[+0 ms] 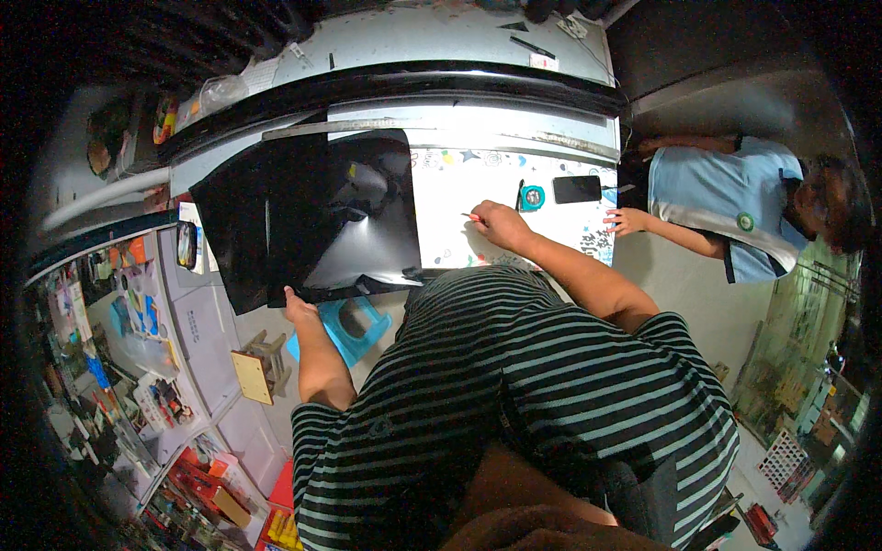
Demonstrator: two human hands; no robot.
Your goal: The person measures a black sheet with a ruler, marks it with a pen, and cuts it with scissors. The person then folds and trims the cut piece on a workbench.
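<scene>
A glossy black sheet (243,220) covers the left half of the table, its surface creased and shiny toward the middle. My left hand (299,306) pinches its near edge, at the table's front. Over the white patterned table top (450,246), right of the sheet, my right hand (501,226) is closed on something small and thin with a reddish end, too small to name. Beyond that hand are a teal tape measure (532,197) and a black smartphone (577,189). A long metal ruler (367,125) crosses the sheet's far edge.
Along the back runs a long black glossy bar (404,81). At the table's right end, another person's hand (627,221) rests near the edge. A blue plastic stool (354,332) and a small wooden stool (253,375) stand below the front. Packed shelves (129,340) line the left.
</scene>
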